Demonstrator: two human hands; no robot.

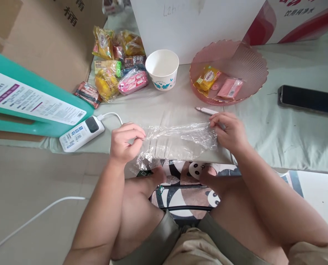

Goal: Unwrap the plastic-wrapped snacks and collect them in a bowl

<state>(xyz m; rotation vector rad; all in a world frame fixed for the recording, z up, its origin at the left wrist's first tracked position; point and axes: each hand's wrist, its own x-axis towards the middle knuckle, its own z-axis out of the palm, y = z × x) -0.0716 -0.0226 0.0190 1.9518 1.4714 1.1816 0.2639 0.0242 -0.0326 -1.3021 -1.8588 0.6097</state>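
A sheet of clear plastic film (177,138) stretches between my two hands, crinkled and shiny, low over the front of the cloth. My left hand (127,141) pinches its left end, and a crumpled part hangs down past the cloth's edge. At the other end, my right hand (230,132) grips the film with curled fingers. Just beyond my right hand lies a slim white pen-like tool (206,110). Behind the film stand a white paper cup (162,70) with a blue leaf print and a pink ribbed bowl (252,70) holding a few wrapped snacks.
Several wrapped snacks (105,81) are piled at the back left. A white device (81,134) with a cable sits near a green container (37,95). A black phone (309,100) lies at right. White (191,29) and brown (50,48) cartons stand behind.
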